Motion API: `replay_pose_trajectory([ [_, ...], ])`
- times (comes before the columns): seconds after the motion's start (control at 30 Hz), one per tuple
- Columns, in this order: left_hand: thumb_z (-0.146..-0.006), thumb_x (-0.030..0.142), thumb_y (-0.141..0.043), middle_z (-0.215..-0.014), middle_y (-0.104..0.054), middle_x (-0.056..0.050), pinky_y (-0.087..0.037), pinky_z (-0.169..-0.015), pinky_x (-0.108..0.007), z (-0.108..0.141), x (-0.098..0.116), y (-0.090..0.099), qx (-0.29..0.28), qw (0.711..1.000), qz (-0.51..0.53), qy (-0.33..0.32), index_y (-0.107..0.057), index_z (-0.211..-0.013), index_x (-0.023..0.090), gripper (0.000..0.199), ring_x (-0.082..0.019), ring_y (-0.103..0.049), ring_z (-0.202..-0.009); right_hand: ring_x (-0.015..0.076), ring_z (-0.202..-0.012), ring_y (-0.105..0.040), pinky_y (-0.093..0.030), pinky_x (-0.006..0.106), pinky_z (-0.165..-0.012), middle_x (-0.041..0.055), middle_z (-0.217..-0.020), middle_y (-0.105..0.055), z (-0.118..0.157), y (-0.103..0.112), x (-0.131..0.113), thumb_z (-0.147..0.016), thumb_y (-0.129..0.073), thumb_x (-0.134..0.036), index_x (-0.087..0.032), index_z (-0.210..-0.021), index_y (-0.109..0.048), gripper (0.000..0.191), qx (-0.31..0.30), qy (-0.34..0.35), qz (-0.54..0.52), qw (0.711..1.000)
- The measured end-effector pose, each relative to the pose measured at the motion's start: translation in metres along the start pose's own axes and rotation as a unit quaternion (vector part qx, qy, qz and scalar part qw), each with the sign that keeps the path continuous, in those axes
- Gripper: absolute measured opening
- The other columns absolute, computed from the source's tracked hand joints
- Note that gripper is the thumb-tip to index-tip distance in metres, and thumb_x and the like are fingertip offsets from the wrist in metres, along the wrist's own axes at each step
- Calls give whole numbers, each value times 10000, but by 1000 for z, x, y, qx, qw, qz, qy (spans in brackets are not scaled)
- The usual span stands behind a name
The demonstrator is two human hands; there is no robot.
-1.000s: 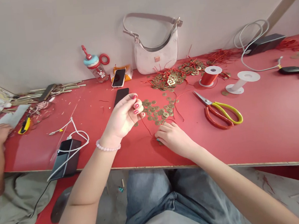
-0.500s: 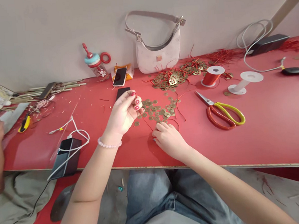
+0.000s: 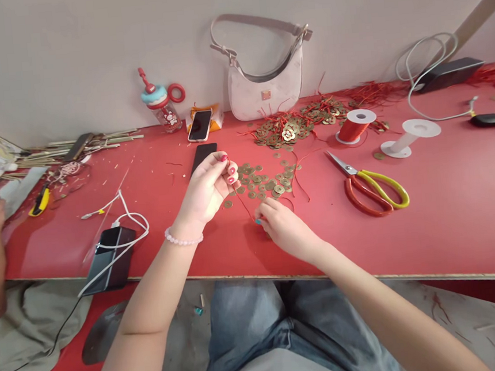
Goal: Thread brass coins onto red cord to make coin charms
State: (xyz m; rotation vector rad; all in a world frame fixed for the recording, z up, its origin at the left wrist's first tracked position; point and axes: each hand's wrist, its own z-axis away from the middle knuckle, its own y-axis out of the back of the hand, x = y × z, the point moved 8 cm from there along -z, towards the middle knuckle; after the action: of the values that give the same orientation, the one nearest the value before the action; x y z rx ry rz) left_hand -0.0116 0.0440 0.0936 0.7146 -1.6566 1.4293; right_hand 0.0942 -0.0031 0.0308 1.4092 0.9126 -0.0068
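No legible text — anywhere

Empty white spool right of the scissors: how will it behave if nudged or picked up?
The white spool lies tilted on its flange rims, so a nudge would likely roll it in an arc. It looks like bare plastic, so probably light and rigid. The smooth core may be slippery.

Craft workshop: coins (image 3: pixel 269 183), thread spool (image 3: pixel 352 127), scissors (image 3: pixel 371 186) on red bench (image 3: pixel 449 208).

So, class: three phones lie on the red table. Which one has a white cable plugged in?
The phone at the near left table edge, left of the left hand; the other two phones farther back have no cable.
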Motion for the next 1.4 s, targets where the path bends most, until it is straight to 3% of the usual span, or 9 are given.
replay_pose_trajectory([
  [0.13, -822, 169, -536, -780, -563, -5, -460, -657, -236, 0, 5, 1, 0, 997, -64, -33, -498, -816, 169, 38, -89, -548, -681, 124, -726, -472, -384, 246, -647, 21, -811, -501, 0, 47, -6, -818, -379, -68, -187, -832, -441, 135, 80, 13, -152, 985],
  [0.37, -850, 284, -526, -1058, -571, -42, -441, -789, -247, 13, 25, -23, -11, 958, -259, -127, -528, -850, 180, 104, -132, -543, -941, 128, -724, -477, -411, 282, -653, 15, -810, -478, -3, 129, -44, -834, -428, -104, -205, -811, -433, 103, 212, 119, -170, 955],
  [0.53, -841, 324, -541, -990, -580, -34, -452, -802, -259, 23, 38, -53, -63, 928, -332, -159, -537, -896, 191, 144, -153, -547, -971, 152, -801, -479, -435, 324, -742, 18, -829, -492, -6, 158, -72, -837, -444, -111, -229, -790, -434, 128, 262, 164, -102, 946],
  [0.67, -849, 312, -530, -934, -578, -25, -467, -801, -280, 24, 44, -63, -72, 926, -324, -182, -533, -912, 202, 127, -159, -561, -937, 155, -826, -485, -450, 328, -769, 19, -845, -502, -10, 167, -81, -846, -455, -130, -233, -774, -434, 128, 272, 163, -83, 945],
  [0.87, -873, 303, -490, -810, -556, -14, -476, -765, -292, 21, 38, -63, -39, 955, -252, -153, -511, -887, 194, 112, -150, -579, -850, 161, -865, -493, -451, 329, -772, 20, -852, -494, -11, 164, -77, -873, -455, -246, -235, -802, -469, 73, 272, 147, -99, 946],
  [1.0, -837, 238, -552, -720, -515, 3, -469, -689, -244, 20, 34, -61, -6, 979, -175, -108, -523, -838, 188, 58, -129, -572, -758, 143, -821, -505, -448, 298, -699, 21, -885, -496, -12, 150, -55, -857, -484, -345, -218, -914, -488, 139, 230, 132, -170, 949],
  [1.1, -826, 190, -562, -681, -485, 16, -459, -660, -223, 18, 35, -59, 12, 988, -123, -93, -533, -858, 198, 44, -110, -562, -706, 114, -684, -503, -426, 253, -594, 13, -824, -531, -19, 119, -30, -805, -546, -406, -196, -999, -501, 290, 80, 119, -208, 968],
  [1.23, -830, 182, -559, -675, -483, 21, -454, -650, -217, 14, 36, -63, -6, 989, -113, -96, -532, -872, 199, 52, -89, -539, -655, 99, -588, -480, -383, 232, -539, -9, -700, -562, -18, 62, -13, -747, -603, -409, -172, -939, -603, 305, -155, 139, -124, 970],
  [1.4, -839, 207, -550, -671, -509, 22, -457, -687, -217, 8, 40, -71, -44, 985, -107, -130, -537, -847, 190, 23, -89, -552, -680, 101, -596, -487, -371, 236, -561, -5, -647, -588, -24, 47, -12, -830, -485, -267, -161, -736, -658, 224, -153, 153, -117, 969],
])
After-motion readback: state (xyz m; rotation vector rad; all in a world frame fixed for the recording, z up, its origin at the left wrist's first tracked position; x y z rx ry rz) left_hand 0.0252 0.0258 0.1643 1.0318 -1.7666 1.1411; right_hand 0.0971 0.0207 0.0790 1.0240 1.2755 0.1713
